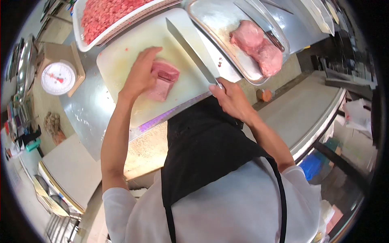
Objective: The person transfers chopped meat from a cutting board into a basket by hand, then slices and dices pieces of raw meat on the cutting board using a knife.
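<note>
On the white cutting board (pixel 117 60) lie pieces of pink raw meat (pixel 161 88), one with a dark red cut face. My left hand (pixel 141 77) rests along their left side with its fingers stretched out, slightly blurred, the thumb side against the meat. A large knife (pixel 192 52) is in my right hand (pixel 231 97), whose fingers are wrapped round the handle. Its long blade points up and left, to the right of the meat and apart from it. Most of the handle is hidden by my fingers.
Behind the board stands a white tray (pixel 77 30) of diced meat. A metal tray (pixel 214 44) at the right holds large pieces of raw meat (pixel 257 46) and a second knife (pixel 275 40). A dial scale (pixel 58 77) sits at the left.
</note>
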A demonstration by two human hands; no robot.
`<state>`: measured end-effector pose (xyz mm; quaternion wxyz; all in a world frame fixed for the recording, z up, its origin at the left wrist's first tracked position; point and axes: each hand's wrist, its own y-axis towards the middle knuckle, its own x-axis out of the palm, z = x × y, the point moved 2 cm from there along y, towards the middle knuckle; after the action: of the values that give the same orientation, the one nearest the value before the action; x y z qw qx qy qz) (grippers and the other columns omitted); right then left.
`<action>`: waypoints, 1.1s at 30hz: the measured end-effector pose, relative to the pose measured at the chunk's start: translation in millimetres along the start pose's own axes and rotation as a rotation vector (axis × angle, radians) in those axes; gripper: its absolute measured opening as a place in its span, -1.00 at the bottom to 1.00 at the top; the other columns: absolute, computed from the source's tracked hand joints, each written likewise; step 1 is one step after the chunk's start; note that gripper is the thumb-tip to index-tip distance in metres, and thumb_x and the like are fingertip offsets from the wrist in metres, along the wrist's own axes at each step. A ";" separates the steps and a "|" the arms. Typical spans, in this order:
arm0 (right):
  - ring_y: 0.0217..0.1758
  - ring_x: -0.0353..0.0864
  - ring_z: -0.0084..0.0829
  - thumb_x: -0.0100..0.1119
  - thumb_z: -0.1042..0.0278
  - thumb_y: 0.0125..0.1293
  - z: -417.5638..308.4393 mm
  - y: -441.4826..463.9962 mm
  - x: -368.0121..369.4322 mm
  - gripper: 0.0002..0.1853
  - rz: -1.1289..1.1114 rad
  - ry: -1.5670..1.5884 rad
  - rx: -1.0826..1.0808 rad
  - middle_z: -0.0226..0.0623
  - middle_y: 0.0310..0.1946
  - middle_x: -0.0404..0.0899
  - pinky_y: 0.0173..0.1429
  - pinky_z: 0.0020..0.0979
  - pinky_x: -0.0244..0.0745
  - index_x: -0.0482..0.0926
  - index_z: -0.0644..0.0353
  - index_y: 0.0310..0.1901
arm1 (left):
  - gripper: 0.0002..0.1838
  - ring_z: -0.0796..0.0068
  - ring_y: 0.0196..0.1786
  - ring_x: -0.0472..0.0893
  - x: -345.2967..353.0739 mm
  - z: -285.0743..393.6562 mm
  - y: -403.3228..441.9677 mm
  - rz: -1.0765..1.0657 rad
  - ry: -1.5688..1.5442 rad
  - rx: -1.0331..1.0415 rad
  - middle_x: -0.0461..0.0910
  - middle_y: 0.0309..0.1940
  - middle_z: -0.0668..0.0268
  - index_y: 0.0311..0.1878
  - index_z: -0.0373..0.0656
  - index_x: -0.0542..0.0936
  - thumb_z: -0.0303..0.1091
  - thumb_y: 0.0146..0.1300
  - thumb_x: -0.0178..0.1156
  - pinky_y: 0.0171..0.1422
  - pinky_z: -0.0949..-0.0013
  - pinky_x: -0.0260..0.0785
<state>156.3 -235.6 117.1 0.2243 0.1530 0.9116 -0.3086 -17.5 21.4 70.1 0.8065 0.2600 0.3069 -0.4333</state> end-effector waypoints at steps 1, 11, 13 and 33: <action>-0.08 0.76 0.17 0.15 -0.01 0.56 -12.7 -13.7 -5.1 -0.44 -0.047 -0.009 -0.018 0.29 -0.25 0.70 0.09 0.00 0.58 0.58 0.41 0.24 | -0.54 0.09 0.25 0.59 -3.8 -4.9 -5.2 0.129 0.038 0.013 0.64 0.13 0.09 0.20 -0.21 0.58 -0.68 0.20 0.20 0.41 0.11 0.41; -0.15 0.71 0.23 0.20 0.03 0.55 -42.5 -35.0 2.1 -0.50 -0.318 -0.136 -0.148 0.21 -0.30 0.71 0.02 0.03 0.56 0.59 0.34 0.23 | -0.84 0.45 -0.21 0.65 -82.3 47.7 -0.5 0.668 -0.088 0.027 0.69 -0.28 0.21 0.04 -0.26 0.63 -0.53 0.44 0.22 0.03 0.37 0.53; -0.17 0.70 0.24 0.19 0.04 0.56 -43.6 -34.0 4.1 -0.51 -0.316 -0.141 -0.150 0.21 -0.31 0.70 0.01 0.03 0.56 0.59 0.35 0.23 | -0.89 0.27 -0.25 0.70 -76.5 51.8 2.9 0.561 -0.085 0.022 0.70 -0.29 0.12 -0.03 -0.22 0.62 -0.44 0.48 0.18 -0.03 0.25 0.55; -0.42 0.68 0.22 0.16 0.11 0.57 -58.0 10.4 66.9 -0.65 -0.288 -0.472 -0.223 0.10 -0.54 0.63 -0.28 0.13 0.55 0.47 0.24 0.09 | -0.86 -0.03 -0.37 0.69 -35.1 -35.9 9.1 -0.096 0.296 -0.385 0.67 -0.53 0.14 -0.31 -0.13 0.62 -0.27 0.19 0.24 -0.19 -0.04 0.48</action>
<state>85.4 -181.7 119.4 0.3994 -0.0793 0.8749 -0.2622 -34.7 69.3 72.5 0.7659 0.1473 0.5105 -0.3621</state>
